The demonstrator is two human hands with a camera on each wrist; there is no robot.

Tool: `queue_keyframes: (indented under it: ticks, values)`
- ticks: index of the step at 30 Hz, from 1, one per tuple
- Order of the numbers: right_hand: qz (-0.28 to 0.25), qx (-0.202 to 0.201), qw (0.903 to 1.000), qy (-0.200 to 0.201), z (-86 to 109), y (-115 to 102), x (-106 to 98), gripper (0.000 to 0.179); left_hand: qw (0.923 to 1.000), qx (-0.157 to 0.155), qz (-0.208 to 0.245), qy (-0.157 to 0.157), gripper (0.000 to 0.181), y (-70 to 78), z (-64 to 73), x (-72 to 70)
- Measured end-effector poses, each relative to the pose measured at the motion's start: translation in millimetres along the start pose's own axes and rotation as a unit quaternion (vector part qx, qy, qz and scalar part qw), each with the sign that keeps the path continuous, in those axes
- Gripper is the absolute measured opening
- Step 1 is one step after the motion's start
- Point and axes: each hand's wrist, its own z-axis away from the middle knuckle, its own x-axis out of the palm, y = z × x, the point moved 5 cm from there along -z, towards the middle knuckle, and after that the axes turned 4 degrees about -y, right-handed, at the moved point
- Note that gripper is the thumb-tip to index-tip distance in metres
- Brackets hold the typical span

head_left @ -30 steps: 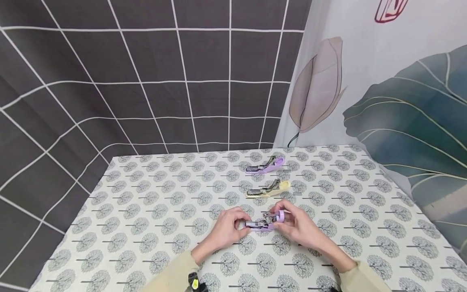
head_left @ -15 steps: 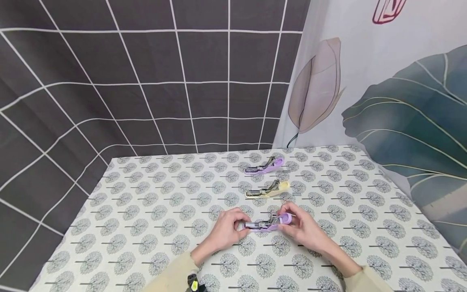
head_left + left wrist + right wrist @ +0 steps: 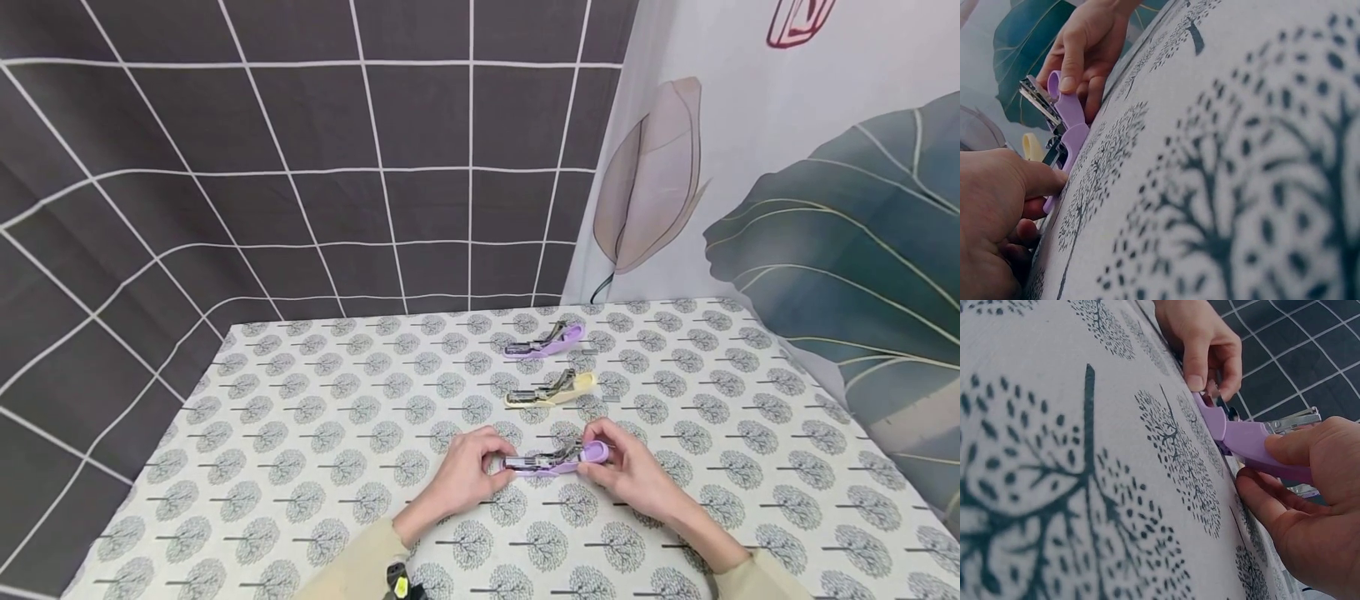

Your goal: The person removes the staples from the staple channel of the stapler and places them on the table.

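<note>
While the left hand [image 3: 470, 467] and right hand [image 3: 628, 468] pinch the unfolded stapler [image 3: 558, 468] at lower centre, uneven pulling could twist it loose.

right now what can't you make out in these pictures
Left wrist: near purple stapler, its nose hidden by the left hand; yellow stapler, mostly hidden behind them.
Right wrist: that purple stapler's handle end, covered by the right hand.
Head: grey strip beside the yellow stapler, too small to identify; red emblem, cut off by the top edge.
</note>
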Motion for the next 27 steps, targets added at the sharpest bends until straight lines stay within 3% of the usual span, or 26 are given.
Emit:
queue_keyframes:
  ticks: [8, 11, 14, 17, 19, 21, 24, 27]
  values:
    - [0.041, 0.016, 0.9990, 0.007, 1.8, -2.0, -0.5, 0.026, 0.9999, 0.004, 0.014, 0.002, 0.024, -0.2, -0.1, 1.0]
    - [0.083, 0.028, 0.9955, 0.037, 3.8, -5.6, -0.8, 0.033, 0.9999, 0.006, 0.015, 0.003, 0.025, 0.3, 0.2, 0.8]
    - [0.156, -0.003, 0.9806, 0.119, 6.4, -19.3, -2.5, 0.043, 0.9998, 0.008, 0.017, 0.001, 0.025, 0.6, 0.8, 1.5]
    - [0.211, -0.081, 0.9502, 0.215, 8.1, -42.0, -1.8, 0.041, 0.9998, 0.009, 0.018, -0.001, 0.024, 0.2, 0.7, 2.2]
    - [0.205, -0.122, 0.9432, 0.231, 7.1, -54.8, 4.0, 0.033, 0.9998, 0.009, 0.017, 0.000, 0.024, 0.0, 0.2, 1.8]
    - [0.165, -0.123, 0.9567, 0.206, 5.0, -61.3, 13.1, 0.023, 0.9998, 0.009, 0.016, 0.000, 0.024, -0.2, -1.2, 1.4]
    - [0.092, -0.045, 0.9836, 0.148, 1.3, -57.7, 29.9, 0.013, 0.9999, 0.008, 0.009, 0.000, 0.024, -0.3, -1.0, 0.2]
    - [0.058, 0.036, 0.9920, 0.106, 0.2, -50.3, 44.0, 0.013, 1.0000, 0.005, 0.002, -0.002, 0.024, -0.3, 0.2, 0.1]
